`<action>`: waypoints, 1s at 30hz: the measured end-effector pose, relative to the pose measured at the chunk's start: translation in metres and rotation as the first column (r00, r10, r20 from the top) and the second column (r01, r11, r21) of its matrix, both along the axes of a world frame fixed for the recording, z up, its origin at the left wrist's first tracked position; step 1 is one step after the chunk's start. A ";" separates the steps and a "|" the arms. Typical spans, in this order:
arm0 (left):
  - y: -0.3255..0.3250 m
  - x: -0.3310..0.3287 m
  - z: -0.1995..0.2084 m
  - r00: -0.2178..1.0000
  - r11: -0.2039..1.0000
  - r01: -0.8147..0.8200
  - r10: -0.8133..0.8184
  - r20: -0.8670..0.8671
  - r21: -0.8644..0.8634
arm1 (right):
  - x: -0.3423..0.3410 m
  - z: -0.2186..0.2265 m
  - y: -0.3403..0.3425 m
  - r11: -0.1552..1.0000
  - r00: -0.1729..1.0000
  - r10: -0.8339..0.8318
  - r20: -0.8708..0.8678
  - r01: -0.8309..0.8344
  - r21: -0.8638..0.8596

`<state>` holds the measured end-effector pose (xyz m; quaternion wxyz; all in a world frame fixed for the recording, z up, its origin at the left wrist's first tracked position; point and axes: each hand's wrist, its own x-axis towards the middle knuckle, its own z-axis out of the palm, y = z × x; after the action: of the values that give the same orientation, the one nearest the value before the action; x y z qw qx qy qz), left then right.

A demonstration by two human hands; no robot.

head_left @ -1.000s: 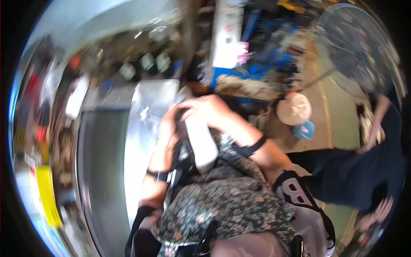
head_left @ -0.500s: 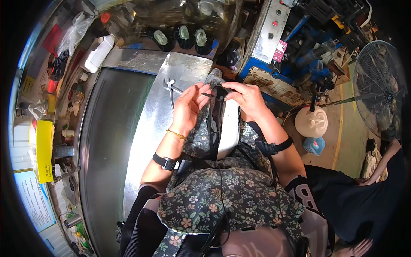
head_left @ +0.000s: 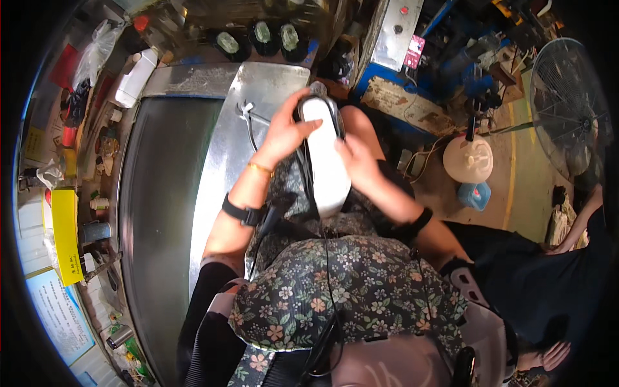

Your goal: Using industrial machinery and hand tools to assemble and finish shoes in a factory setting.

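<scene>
A shoe piece (head_left: 329,177) with a long white underside and a dark rim is held above my lap, its white face turned up. My left hand (head_left: 287,133) closes round its far left side, the thumb lying across the white face. At its right edge, my right hand (head_left: 361,166) grips with the thumb on the white; motion blurs this hand slightly, and its other fingers are hidden behind the piece. A floral apron (head_left: 309,277) covers my lap beneath. A black cable (head_left: 252,135) with a white tie lies on the metal plate beside my left hand.
Left of me runs a dark belt (head_left: 164,193) beside a shiny metal plate (head_left: 222,148). Several dark shoe lasts (head_left: 263,37) stand at the back. On the right are a machine panel (head_left: 394,39), a round white jug (head_left: 467,160), a fan (head_left: 567,109) and another person's arm (head_left: 583,216).
The shoe piece has turned so its white face points up. My left hand now wraps its far end, and my right hand has come down along its right edge.
</scene>
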<state>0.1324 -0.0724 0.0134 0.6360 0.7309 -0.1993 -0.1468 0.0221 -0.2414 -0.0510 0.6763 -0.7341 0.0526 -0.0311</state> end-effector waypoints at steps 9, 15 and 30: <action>0.014 -0.015 -0.014 0.945 0.977 -0.109 0.044 -0.325 -0.183 | 0.000 0.011 -0.001 0.696 0.928 0.222 -0.299 0.063 0.715; 0.001 -0.007 -0.033 0.978 0.992 -0.045 0.020 -0.208 -0.118 | 0.014 0.000 0.015 0.784 0.845 0.042 -0.533 0.303 0.542; -0.021 0.012 -0.024 0.977 0.996 0.079 -0.066 -0.204 0.053 | 0.018 0.019 -0.019 0.474 0.981 0.194 -0.019 -0.111 -0.874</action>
<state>0.1439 -0.0938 -0.0104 0.6248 0.7233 -0.1556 -0.2494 0.0405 -0.2602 -0.0317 0.2140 -0.9745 -0.0639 -0.0236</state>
